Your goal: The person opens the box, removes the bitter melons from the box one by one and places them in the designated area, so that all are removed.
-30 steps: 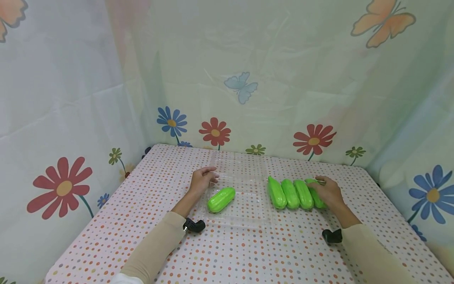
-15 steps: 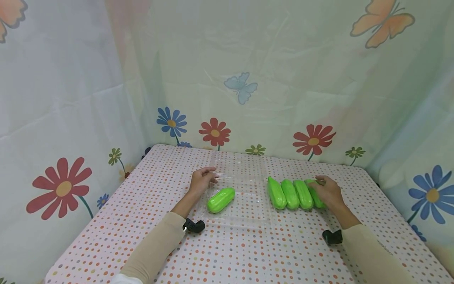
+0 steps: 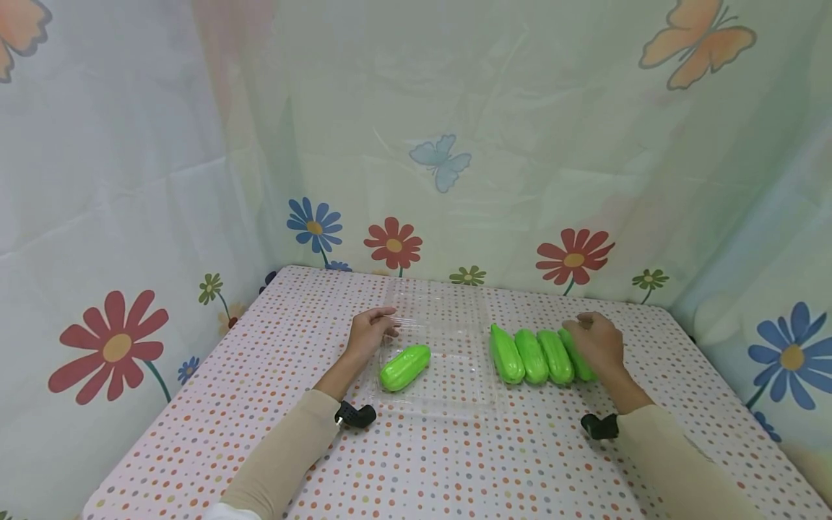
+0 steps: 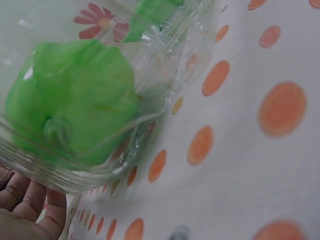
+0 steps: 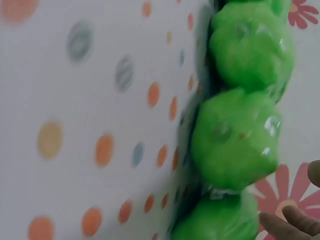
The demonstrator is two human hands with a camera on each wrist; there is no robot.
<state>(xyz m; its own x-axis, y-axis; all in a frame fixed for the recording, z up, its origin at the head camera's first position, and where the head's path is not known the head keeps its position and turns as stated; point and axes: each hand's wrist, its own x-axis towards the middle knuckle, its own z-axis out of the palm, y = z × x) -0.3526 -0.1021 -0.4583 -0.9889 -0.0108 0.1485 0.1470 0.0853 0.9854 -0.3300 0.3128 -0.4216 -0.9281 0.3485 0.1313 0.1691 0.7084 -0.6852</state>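
Counter (image 3: 455, 462) covered in a white cloth dotted with orange, red, green and blue spots. Lying directly on it near the middle, a clear plastic tray (image 3: 455, 393) with one green toy cucumber (image 3: 405, 367) inside, set at a slant. Just right of the tray, a row of four green toy cucumbers (image 3: 533, 355) side by side and touching, straight on the cloth. Left hand (image 3: 369, 334) resting at the tray's left edge; right hand (image 3: 594, 345) laid over the rightmost cucumber of the row.
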